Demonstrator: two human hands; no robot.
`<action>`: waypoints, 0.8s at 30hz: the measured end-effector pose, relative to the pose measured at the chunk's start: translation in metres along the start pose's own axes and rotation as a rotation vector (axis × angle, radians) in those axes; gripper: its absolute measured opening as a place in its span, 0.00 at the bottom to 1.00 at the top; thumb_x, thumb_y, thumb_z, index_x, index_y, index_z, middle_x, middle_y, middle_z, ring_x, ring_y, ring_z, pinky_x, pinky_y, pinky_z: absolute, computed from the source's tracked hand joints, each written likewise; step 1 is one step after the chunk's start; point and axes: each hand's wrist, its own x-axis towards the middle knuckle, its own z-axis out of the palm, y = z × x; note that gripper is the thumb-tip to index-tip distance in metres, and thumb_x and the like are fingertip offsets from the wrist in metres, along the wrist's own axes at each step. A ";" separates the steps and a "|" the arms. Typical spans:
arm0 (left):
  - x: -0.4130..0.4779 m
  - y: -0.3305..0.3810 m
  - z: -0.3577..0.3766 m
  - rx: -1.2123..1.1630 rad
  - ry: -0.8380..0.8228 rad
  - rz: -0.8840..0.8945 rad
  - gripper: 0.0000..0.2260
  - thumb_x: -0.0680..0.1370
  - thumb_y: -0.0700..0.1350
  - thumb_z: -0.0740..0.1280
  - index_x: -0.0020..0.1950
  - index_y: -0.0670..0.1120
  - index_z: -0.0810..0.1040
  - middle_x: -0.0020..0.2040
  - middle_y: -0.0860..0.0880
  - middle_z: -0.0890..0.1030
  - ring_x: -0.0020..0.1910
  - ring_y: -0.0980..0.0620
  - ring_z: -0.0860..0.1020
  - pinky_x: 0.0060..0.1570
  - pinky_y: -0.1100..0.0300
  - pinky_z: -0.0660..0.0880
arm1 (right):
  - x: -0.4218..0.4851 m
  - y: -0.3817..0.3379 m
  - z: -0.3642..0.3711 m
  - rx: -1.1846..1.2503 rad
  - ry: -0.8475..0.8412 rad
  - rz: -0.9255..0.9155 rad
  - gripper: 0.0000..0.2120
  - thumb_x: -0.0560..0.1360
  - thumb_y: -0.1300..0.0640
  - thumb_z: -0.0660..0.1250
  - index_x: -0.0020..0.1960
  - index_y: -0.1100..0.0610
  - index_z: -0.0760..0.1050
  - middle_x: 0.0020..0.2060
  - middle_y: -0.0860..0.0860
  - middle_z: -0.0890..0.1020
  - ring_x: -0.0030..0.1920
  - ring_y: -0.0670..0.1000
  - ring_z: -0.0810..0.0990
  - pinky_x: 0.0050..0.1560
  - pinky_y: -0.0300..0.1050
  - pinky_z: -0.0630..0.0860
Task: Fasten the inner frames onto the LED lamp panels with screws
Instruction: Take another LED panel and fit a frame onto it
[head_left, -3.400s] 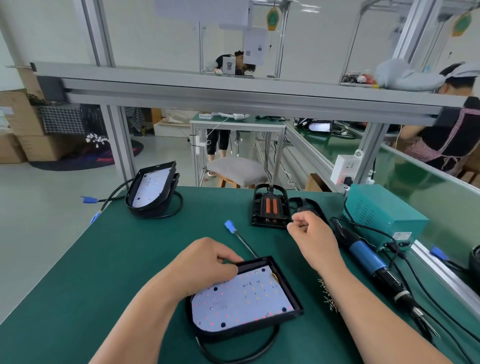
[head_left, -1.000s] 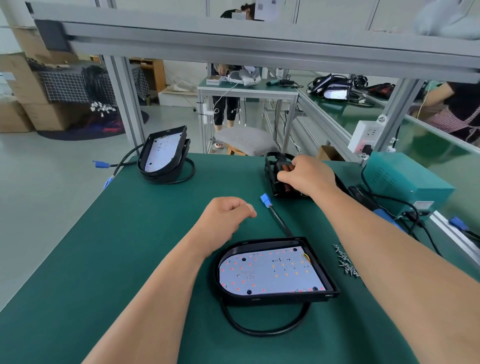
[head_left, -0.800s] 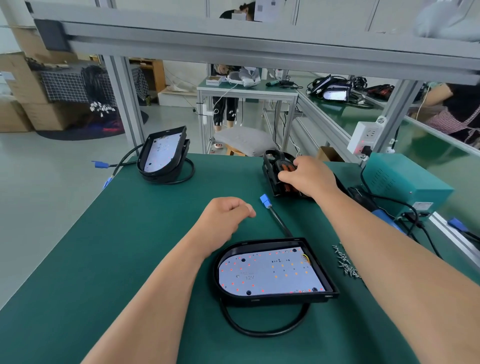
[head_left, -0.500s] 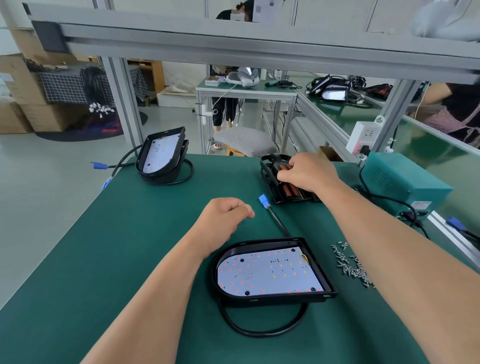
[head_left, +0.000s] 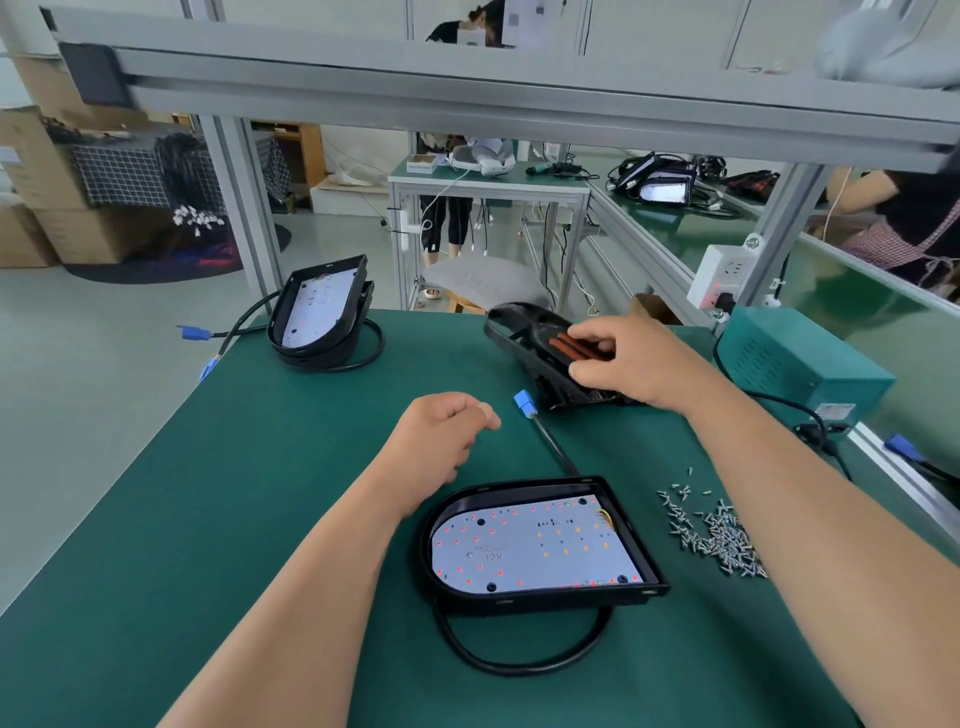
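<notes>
Grey floor (head_left: 78, 415), aluminium frame posts (head_left: 236, 208), cardboard boxes (head_left: 31, 156), distant green-topped table (head_left: 540, 181).

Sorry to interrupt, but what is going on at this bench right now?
A person is assembling LED lamps. Their right hand grips a black inner frame at the back of the table, tilted with its far end raised. The left hand hovers loosely curled, holding nothing. An LED panel lies face up in front, no frame on it yet, with loose screws to its right.
</notes>
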 end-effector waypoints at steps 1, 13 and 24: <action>0.000 0.001 0.001 -0.014 0.009 -0.010 0.08 0.77 0.48 0.68 0.45 0.44 0.83 0.32 0.51 0.63 0.29 0.51 0.58 0.26 0.61 0.56 | -0.009 0.002 0.002 0.026 -0.014 -0.006 0.20 0.73 0.48 0.76 0.64 0.43 0.83 0.42 0.34 0.83 0.43 0.32 0.80 0.47 0.37 0.73; 0.008 0.003 -0.005 -0.302 0.159 -0.112 0.07 0.84 0.43 0.63 0.49 0.45 0.78 0.31 0.53 0.64 0.26 0.55 0.58 0.25 0.63 0.51 | -0.101 -0.001 -0.003 0.237 -0.245 -0.117 0.27 0.68 0.42 0.75 0.67 0.33 0.80 0.64 0.38 0.81 0.68 0.39 0.78 0.73 0.44 0.67; 0.004 0.007 -0.013 -0.466 0.114 -0.137 0.07 0.86 0.44 0.61 0.51 0.44 0.76 0.31 0.53 0.66 0.25 0.57 0.59 0.20 0.66 0.55 | -0.128 -0.007 0.010 0.286 -0.434 -0.283 0.27 0.73 0.54 0.76 0.70 0.38 0.80 0.70 0.41 0.79 0.76 0.49 0.72 0.77 0.51 0.64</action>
